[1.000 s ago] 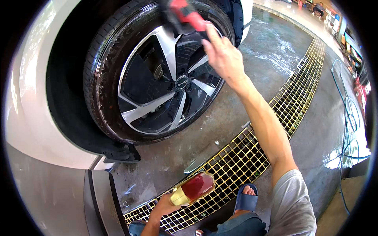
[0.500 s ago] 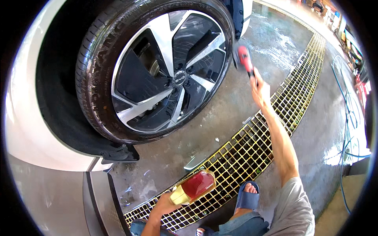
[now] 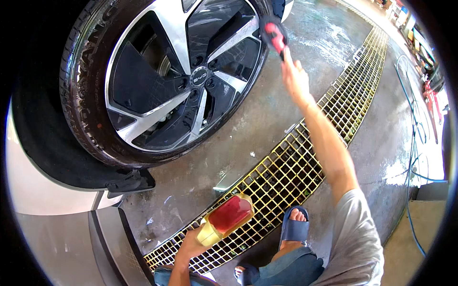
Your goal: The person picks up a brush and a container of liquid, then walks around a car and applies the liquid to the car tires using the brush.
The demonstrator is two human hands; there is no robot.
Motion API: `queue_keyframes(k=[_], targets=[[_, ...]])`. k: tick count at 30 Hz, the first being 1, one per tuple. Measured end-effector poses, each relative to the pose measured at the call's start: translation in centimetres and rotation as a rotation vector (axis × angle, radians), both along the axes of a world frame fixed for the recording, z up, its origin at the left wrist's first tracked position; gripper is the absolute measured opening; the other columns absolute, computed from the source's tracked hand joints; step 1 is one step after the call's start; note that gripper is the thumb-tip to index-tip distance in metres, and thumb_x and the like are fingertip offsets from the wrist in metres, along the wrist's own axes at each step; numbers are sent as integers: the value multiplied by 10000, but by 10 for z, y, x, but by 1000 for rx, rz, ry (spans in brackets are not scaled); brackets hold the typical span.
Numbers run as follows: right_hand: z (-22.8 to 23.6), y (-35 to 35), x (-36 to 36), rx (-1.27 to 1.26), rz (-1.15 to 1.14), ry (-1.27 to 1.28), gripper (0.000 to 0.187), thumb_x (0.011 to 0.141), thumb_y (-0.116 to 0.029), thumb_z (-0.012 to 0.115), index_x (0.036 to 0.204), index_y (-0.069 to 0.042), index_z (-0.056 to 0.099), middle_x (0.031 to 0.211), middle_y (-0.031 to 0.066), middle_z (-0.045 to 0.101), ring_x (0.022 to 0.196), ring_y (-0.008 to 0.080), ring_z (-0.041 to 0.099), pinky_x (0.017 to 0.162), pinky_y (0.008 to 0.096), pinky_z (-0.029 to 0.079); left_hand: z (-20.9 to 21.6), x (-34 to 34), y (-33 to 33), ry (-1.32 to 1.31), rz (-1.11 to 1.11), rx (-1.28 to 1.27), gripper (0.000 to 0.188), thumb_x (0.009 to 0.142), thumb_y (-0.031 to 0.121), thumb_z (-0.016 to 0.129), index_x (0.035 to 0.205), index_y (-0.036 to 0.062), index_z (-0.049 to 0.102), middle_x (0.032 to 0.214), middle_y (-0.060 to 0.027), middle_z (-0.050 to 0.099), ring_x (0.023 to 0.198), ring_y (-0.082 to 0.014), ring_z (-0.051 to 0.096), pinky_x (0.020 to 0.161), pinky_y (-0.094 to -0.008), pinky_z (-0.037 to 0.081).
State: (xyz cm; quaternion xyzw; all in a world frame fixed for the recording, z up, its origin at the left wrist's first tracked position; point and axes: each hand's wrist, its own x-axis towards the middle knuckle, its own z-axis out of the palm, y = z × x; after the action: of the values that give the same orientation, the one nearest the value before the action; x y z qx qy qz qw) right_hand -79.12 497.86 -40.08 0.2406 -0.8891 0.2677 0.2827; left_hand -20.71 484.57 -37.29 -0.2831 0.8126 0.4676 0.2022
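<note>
A red and black long-handled brush [image 3: 275, 37] is in my right hand [image 3: 296, 81], fingers closed around its handle. Its head is at the upper right edge of the car's tyre [image 3: 90, 126]; whether it touches the rubber I cannot tell. Inside the tyre sits a black and silver alloy wheel [image 3: 167, 108]. Low in the middle, my left hand [image 3: 192, 245] grips a yellow cut-open plastic container [image 3: 209, 234] with dark red liquid [image 3: 231, 213] in it. The tyre looks dark and wet in places.
A yellow floor grating [image 3: 286, 167] curves across the wet concrete floor [image 3: 214, 162], close to my sandalled foot [image 3: 294, 226]. White and grey car bodywork [image 3: 43, 190] stands at the left, with a black mud flap [image 3: 131, 183]. A blue hose [image 3: 411, 190] lies at the right.
The brush has moved up and left to the tyre's upper right edge. The wheel sits farther left and higher in view. My left hand still holds the container, slightly farther left.
</note>
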Motion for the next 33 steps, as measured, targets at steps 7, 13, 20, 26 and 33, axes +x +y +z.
queue_keyframes(k=[7, 13, 20, 26, 33], targets=[[-122, -36, 81, -82, -44, -504, 698, 1001, -276, 553, 1601, -162, 216, 895, 281, 672, 743, 475, 688, 677, 567, 569, -9, -3, -3, -52, -23, -22, 489, 708, 128, 845, 1167, 56, 693, 985, -134, 756, 884, -253, 741, 818, -355, 571], [-11, 15, 116, -270, 47, -1259, 461, 979, -295, 556, 1439, -264, 568, 673, 82, 649, 490, 169, 602, 455, 358, 507, -13, 12, 1, -14, 75, 8, 462, 688, 113, 837, 1132, 62, 719, 963, -136, 766, 869, -248, 744, 827, -363, 572], [108, 5, -31, -172, 148, -22, 617, 1018, -448, 515, 1513, -98, 398, 1232, 264, 666, 946, 405, 731, 800, 486, 585, -22, 15, -3, 42, 19, 16, 591, 744, 234, 849, 1270, 40, 660, 1037, -184, 748, 942, -307, 748, 879, -371, 569], [-17, -51, -36, -151, -144, -402, 512, 1031, -445, 468, 1408, -100, 427, 1086, 245, 695, 843, 384, 717, 701, 509, 582, -12, -10, -1, 31, 18, -2, 489, 728, 161, 833, 1176, 33, 685, 995, -153, 746, 900, -268, 731, 870, -358, 560], [-134, -102, 189, -794, 107, -1487, 290, 1099, -363, 380, 973, -105, 422, 633, 55, 486, 454, 188, 500, 365, 367, 414, -15, -3, 2, 35, 17, -36, 487, 747, 159, 807, 1200, 44, 671, 1056, -206, 715, 951, -376, 708, 889, -398, 551]])
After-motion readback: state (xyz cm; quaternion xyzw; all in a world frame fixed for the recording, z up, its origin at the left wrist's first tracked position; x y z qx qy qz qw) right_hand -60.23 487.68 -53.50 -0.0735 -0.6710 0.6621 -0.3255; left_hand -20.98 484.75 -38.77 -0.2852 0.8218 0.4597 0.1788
